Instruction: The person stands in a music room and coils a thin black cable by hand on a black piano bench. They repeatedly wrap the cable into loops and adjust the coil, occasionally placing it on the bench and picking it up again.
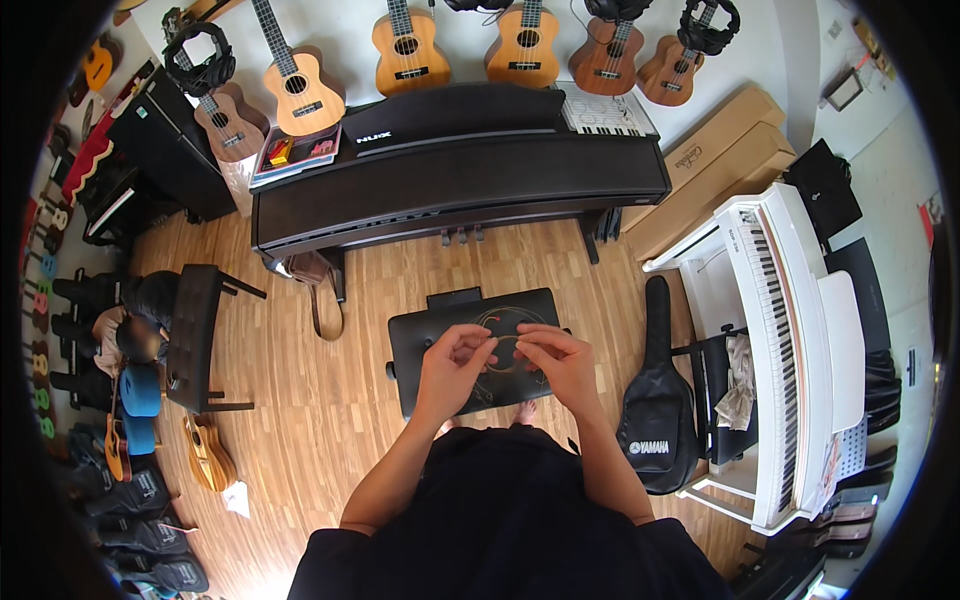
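In front of me my left hand (456, 368) and my right hand (560, 362) hold a thin, coiled guitar string (508, 337) between thumbs and fingertips. Both hands are closed in a pinch, close together over a black padded bench (412, 338). Thin loops of string (487, 388) show against the dark seat below my hands. Whether these loops belong to the piece I hold or lie apart on the seat, I cannot tell. A small red spot (495, 319) shows by the loops, near my left fingertips.
Beyond the bench stands a dark digital piano (460, 165) with its lid down. Ukuleles (410, 50) hang above it. To the right are a black guitar bag (657, 410) and a white piano (765, 360). At left, a person (125, 335) sits near another bench (192, 335).
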Available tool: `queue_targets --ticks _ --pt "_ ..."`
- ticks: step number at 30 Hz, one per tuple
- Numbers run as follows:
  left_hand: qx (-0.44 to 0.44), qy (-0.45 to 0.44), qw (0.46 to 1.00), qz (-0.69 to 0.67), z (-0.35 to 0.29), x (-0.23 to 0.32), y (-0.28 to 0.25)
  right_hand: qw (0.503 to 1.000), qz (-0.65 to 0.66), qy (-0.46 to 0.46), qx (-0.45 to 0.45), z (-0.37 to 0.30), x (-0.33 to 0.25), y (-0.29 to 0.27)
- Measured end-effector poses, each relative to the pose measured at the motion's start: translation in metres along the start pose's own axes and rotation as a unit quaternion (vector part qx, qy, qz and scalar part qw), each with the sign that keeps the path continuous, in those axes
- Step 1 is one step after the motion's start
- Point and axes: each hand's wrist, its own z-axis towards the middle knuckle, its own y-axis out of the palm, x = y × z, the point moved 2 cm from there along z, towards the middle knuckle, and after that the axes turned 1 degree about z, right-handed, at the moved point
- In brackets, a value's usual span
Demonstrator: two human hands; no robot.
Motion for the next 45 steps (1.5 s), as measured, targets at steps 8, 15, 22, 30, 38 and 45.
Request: queue_targets --ticks 8,15,22,30,38,45 --pt "0.039 -0.014 0.996 -0.075 0.004 0.008 -0.014 0.981 0.139 -0.006 0.136 0.001 -0.003 -0.01" --pt "-0.018 -0.052 0.992 -0.117 0.005 0.008 -0.01 0.994 0.065 0.04 0.081 0.005 0.013 -0.017" --pt "-0.033 -0.078 0.988 -0.132 0.006 0.004 -0.011 0.994 0.069 0.016 0.077 0.003 0.01 -0.015" --pt "-0.019 -0.055 0.996 -0.074 0.008 0.003 -0.011 0.997 -0.062 -0.037 0.027 0.004 0.004 -0.025" --pt "-0.014 0.021 1.0 0.013 0.006 0.001 -0.011 0.974 -0.225 0.001 0.029 -0.002 -0.017 -0.025" --pt "-0.034 -0.053 0.997 0.038 0.003 0.006 -0.013 0.986 -0.153 -0.045 0.05 -0.002 -0.009 -0.023"
